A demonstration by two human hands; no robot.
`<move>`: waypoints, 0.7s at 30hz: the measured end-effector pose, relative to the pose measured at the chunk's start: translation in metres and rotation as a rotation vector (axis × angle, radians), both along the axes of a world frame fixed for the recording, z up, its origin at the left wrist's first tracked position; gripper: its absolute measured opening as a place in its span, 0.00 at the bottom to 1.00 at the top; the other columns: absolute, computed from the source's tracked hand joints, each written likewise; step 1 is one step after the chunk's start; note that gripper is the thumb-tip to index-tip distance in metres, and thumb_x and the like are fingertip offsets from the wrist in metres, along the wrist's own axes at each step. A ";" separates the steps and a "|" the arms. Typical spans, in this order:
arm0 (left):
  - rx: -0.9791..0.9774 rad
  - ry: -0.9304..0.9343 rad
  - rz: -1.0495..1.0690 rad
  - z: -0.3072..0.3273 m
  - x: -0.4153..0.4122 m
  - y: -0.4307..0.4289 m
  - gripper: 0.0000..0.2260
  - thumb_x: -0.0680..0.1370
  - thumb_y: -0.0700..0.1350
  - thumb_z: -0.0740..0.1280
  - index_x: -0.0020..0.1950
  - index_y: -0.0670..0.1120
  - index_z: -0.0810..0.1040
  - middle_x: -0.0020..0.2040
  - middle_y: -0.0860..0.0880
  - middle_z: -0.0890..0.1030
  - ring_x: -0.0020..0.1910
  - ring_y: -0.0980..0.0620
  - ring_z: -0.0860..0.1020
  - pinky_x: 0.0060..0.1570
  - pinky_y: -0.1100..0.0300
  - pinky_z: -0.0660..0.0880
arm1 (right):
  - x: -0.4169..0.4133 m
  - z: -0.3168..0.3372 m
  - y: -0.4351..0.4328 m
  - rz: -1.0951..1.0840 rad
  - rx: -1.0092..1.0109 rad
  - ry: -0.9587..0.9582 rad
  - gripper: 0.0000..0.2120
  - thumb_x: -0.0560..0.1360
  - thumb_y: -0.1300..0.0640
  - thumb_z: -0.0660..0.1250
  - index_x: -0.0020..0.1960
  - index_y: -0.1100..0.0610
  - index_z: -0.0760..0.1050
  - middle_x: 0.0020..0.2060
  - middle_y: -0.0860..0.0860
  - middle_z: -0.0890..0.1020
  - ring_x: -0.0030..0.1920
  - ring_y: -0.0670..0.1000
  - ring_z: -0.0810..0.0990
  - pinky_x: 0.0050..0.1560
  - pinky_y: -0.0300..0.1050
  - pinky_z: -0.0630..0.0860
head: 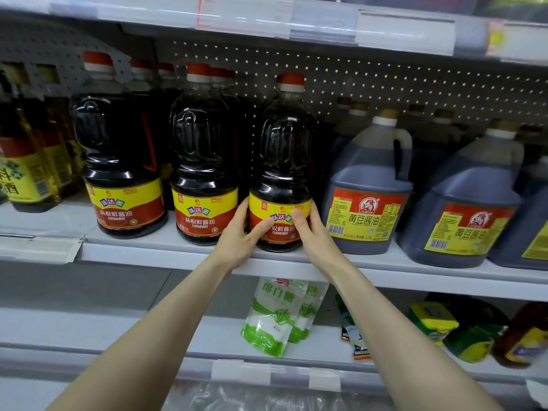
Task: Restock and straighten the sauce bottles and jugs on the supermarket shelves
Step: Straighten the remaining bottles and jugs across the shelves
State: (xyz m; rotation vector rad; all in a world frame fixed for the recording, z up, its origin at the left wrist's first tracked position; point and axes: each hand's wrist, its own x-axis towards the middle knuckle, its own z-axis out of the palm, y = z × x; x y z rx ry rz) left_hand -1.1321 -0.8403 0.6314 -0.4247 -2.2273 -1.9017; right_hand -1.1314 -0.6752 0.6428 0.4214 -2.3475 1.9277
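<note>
My left hand [240,232] and right hand [315,232] grasp the third bottle [281,161] on the shelf [142,251], two neighbours [204,173] look fronted, the jugs [367,173] probably remain to straighten

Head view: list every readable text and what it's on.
"味达美": labels of held bottle, middle bottle, left bottle.
"味极鲜酱油": same three labels; partly covered on the held bottle.
"黄豆酱油": left jug; right jug, last character half hidden.
"绵白糖": sugar bag.
"酒": far-left bottle; rest cut off.
Unreadable: shelf tags, blurred; label small print and barcodes, too small.
</note>
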 end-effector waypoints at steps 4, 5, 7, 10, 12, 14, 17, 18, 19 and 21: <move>0.001 0.007 -0.001 0.001 0.001 0.001 0.26 0.78 0.45 0.66 0.75 0.52 0.62 0.65 0.57 0.74 0.61 0.67 0.73 0.56 0.73 0.72 | -0.002 -0.001 0.001 -0.007 0.000 -0.001 0.26 0.81 0.45 0.56 0.77 0.43 0.54 0.67 0.43 0.71 0.66 0.44 0.71 0.64 0.41 0.69; 0.002 0.004 -0.003 0.002 0.001 0.001 0.26 0.78 0.45 0.66 0.74 0.53 0.62 0.64 0.57 0.74 0.61 0.67 0.73 0.55 0.73 0.72 | -0.002 -0.001 0.000 -0.007 -0.003 -0.002 0.26 0.81 0.45 0.56 0.77 0.43 0.54 0.67 0.43 0.71 0.66 0.44 0.71 0.64 0.41 0.69; 0.001 -0.002 -0.006 0.003 0.002 0.001 0.24 0.78 0.44 0.65 0.72 0.54 0.62 0.62 0.60 0.74 0.58 0.70 0.73 0.53 0.74 0.71 | -0.001 -0.001 0.000 -0.012 -0.006 -0.008 0.26 0.81 0.45 0.56 0.77 0.43 0.53 0.66 0.42 0.71 0.65 0.44 0.70 0.64 0.41 0.69; 0.008 -0.007 -0.009 0.006 0.004 0.003 0.22 0.79 0.42 0.65 0.70 0.55 0.62 0.60 0.62 0.73 0.55 0.74 0.74 0.51 0.76 0.71 | -0.001 0.000 -0.001 -0.023 -0.014 -0.008 0.27 0.81 0.46 0.56 0.78 0.45 0.53 0.67 0.43 0.71 0.66 0.44 0.71 0.65 0.42 0.69; 0.017 -0.024 -0.012 0.008 0.005 0.003 0.22 0.79 0.40 0.65 0.70 0.53 0.63 0.59 0.62 0.74 0.54 0.74 0.74 0.50 0.75 0.72 | 0.000 0.001 -0.002 -0.032 -0.018 -0.010 0.26 0.81 0.46 0.56 0.77 0.45 0.54 0.67 0.44 0.71 0.66 0.44 0.71 0.64 0.41 0.69; 0.015 -0.043 -0.005 0.011 0.008 0.002 0.22 0.78 0.41 0.66 0.71 0.52 0.65 0.59 0.61 0.75 0.54 0.73 0.75 0.52 0.74 0.73 | 0.003 0.002 -0.002 -0.053 -0.015 -0.012 0.26 0.81 0.46 0.57 0.77 0.45 0.56 0.67 0.44 0.71 0.66 0.45 0.71 0.64 0.41 0.70; 0.017 -0.070 0.064 0.017 0.016 0.002 0.23 0.77 0.44 0.68 0.72 0.47 0.68 0.60 0.56 0.76 0.52 0.69 0.76 0.53 0.73 0.74 | 0.014 0.006 -0.004 -0.095 -0.002 -0.009 0.26 0.80 0.45 0.59 0.76 0.46 0.59 0.68 0.45 0.73 0.67 0.45 0.71 0.66 0.45 0.71; 0.028 -0.079 0.096 0.020 0.020 0.002 0.23 0.77 0.44 0.68 0.71 0.46 0.68 0.60 0.54 0.76 0.52 0.68 0.76 0.50 0.75 0.74 | 0.019 0.008 -0.004 -0.108 -0.005 -0.011 0.26 0.80 0.45 0.60 0.76 0.47 0.61 0.67 0.44 0.74 0.66 0.44 0.72 0.66 0.44 0.72; 0.035 -0.082 0.127 0.023 0.024 0.004 0.23 0.77 0.44 0.68 0.71 0.45 0.69 0.59 0.54 0.76 0.53 0.65 0.76 0.47 0.75 0.74 | 0.023 0.011 -0.004 -0.120 -0.015 -0.009 0.25 0.80 0.47 0.61 0.75 0.49 0.63 0.65 0.42 0.74 0.64 0.41 0.73 0.65 0.41 0.72; 0.040 -0.089 0.197 0.029 0.032 0.005 0.23 0.77 0.46 0.69 0.70 0.43 0.69 0.59 0.51 0.76 0.57 0.57 0.76 0.49 0.71 0.74 | 0.034 0.020 -0.002 -0.150 -0.040 -0.011 0.23 0.81 0.51 0.61 0.74 0.52 0.64 0.61 0.38 0.73 0.60 0.36 0.72 0.57 0.29 0.71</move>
